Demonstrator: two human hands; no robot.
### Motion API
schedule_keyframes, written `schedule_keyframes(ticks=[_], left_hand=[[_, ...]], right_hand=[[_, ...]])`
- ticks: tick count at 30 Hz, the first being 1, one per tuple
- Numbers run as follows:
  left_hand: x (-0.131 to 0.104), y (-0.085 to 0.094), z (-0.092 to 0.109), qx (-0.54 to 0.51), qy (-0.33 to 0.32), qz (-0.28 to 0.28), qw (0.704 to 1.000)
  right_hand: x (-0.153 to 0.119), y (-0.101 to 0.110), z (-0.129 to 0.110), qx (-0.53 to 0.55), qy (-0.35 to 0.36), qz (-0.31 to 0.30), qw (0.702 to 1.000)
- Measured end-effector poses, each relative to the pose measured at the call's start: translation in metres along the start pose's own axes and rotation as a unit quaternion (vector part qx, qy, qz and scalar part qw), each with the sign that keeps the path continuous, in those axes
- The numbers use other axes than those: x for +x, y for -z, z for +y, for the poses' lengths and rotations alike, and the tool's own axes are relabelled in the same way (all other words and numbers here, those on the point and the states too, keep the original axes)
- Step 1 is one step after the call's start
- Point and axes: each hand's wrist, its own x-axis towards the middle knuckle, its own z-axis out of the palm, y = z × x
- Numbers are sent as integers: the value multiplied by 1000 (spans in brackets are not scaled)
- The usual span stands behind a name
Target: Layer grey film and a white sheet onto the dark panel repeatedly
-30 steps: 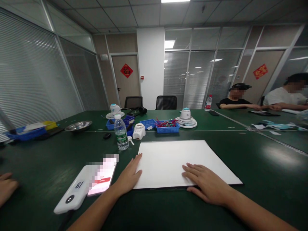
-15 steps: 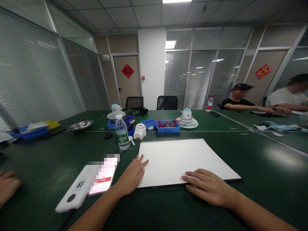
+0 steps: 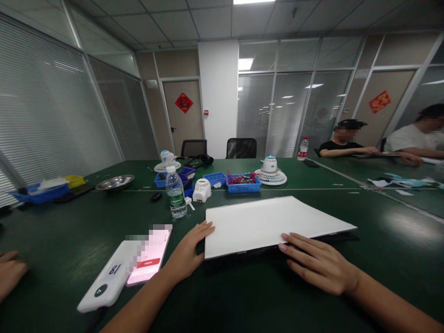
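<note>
A flat white board [image 3: 256,226] with a thin dark edge lies tilted before me, its right side raised and a dark area showing under it. My left hand [image 3: 190,245] holds the left edge, fingers on top and thumb at the side near the front corner. At the front edge, right of the middle, my right hand [image 3: 319,263] grips the board with its fingers over the top; its thumb is hidden.
Left of the board are a white device marked 18 [image 3: 104,277], a lit phone [image 3: 152,259] and a water bottle [image 3: 176,194]. Behind stand blue trays [image 3: 243,186] and a white fan part [image 3: 270,172]. Another person's hand [image 3: 12,273] rests at far left; two people sit at right.
The board has been lifted and tilted, its right side rising off the table and shifting slightly right. My right hand has moved right and up with it; my left hand has closed on the left edge.
</note>
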Motion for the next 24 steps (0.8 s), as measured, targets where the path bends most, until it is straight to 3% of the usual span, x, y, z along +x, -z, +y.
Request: schedule_keyframes(ticks=[4, 9, 14, 19, 24], left_hand=[[1, -1, 3, 47, -33, 23, 998], [1, -2, 2, 70, -55, 47, 995], [-2, -1, 5, 70, -76, 61, 993], [-6, 1, 22, 61, -46, 64, 995], [-10, 2, 39, 132, 25, 69, 989]], right_hand=[[-13, -7, 5, 21, -29, 5, 999], [-22, -20, 7, -10, -114, 58, 992], [-21, -18, 3, -22, -152, 52, 987], [-20, 2, 10, -59, -204, 53, 976], [-28, 50, 17, -117, -242, 4, 963]])
